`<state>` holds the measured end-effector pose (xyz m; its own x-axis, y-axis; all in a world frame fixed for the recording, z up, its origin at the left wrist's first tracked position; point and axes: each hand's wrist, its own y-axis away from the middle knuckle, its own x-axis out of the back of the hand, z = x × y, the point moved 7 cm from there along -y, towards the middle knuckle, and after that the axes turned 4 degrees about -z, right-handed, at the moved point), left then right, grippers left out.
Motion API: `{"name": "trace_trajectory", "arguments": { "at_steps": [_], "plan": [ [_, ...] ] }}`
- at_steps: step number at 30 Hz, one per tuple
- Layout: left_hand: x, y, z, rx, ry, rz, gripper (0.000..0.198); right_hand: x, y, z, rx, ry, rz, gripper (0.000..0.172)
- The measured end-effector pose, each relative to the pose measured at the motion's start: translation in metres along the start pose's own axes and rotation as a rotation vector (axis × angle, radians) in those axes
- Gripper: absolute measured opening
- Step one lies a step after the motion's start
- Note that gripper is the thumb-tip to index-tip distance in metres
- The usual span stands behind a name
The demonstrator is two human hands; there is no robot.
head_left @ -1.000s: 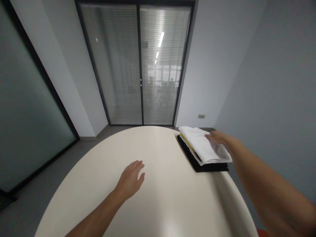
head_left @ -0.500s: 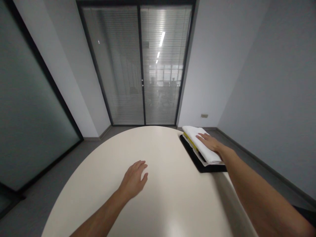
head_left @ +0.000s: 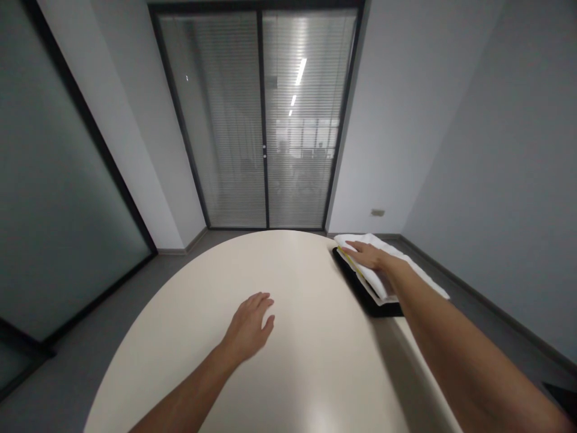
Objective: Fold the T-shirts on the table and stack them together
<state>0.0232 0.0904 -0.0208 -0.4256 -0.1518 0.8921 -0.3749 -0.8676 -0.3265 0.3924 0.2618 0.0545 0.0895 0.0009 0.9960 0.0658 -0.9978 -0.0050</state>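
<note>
My right hand point(head_left: 368, 255) lies flat, fingers stretched out, on the far left corner of a white folded cloth point(head_left: 421, 275). That cloth tops a stack at the right edge of the round cream table point(head_left: 297, 373). Under it a thin yellow layer point(head_left: 356, 268) shows, and a black folded cloth point(head_left: 366, 297) is at the bottom. Part of the white cloth reaches out to the right past the table edge. My left hand point(head_left: 250, 328) rests palm down on the bare tabletop near the middle, fingers apart, holding nothing.
Glass doors with blinds point(head_left: 264, 120) stand behind the table. A frosted glass wall point(head_left: 54, 210) runs along the left and grey walls along the right, with a wall socket point(head_left: 377, 212) low down. Grey floor surrounds the table.
My right hand slid from the stack's right side across the white cloth to its far left corner. The white cloth now spreads further right. My left hand stayed put.
</note>
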Motion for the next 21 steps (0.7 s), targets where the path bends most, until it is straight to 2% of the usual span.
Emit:
{"name": "trace_trajectory", "arguments": {
  "at_steps": [3, 6, 9, 12, 14, 17, 19, 21],
  "plan": [
    [0.001, 0.0, 0.001, -0.002, -0.005, -0.011, 0.033, -0.012, 0.003, -0.003, -0.063, -0.003, -0.109, 0.081],
    [0.001, -0.002, 0.002, 0.001, -0.009, -0.03, 0.034, -0.005, 0.008, -0.013, -0.108, 0.026, -0.122, 0.072],
    [0.003, -0.004, 0.003, 0.004, -0.013, -0.047, 0.034, 0.012, 0.015, -0.04, -0.063, 0.098, 0.013, 0.055],
    [0.004, -0.005, 0.004, 0.003, -0.019, -0.072, 0.033, 0.015, 0.033, -0.088, 0.093, 0.022, 0.195, 0.046],
    [0.005, -0.006, 0.004, -0.002, -0.02, -0.082, 0.032, -0.002, 0.05, -0.117, 0.126, -0.087, 0.222, 0.047],
    [0.009, -0.007, 0.006, -0.013, -0.03, -0.078, 0.032, -0.044, 0.077, -0.154, 0.145, -0.17, 0.141, 0.053],
    [0.012, -0.011, 0.008, -0.022, -0.055, -0.098, 0.033, -0.07, 0.093, -0.169, 0.162, -0.163, 0.08, 0.059],
    [0.012, -0.018, 0.01, -0.032, -0.087, -0.139, 0.034, -0.087, 0.102, -0.174, 0.168, -0.159, 0.031, 0.066]
  ]
}}
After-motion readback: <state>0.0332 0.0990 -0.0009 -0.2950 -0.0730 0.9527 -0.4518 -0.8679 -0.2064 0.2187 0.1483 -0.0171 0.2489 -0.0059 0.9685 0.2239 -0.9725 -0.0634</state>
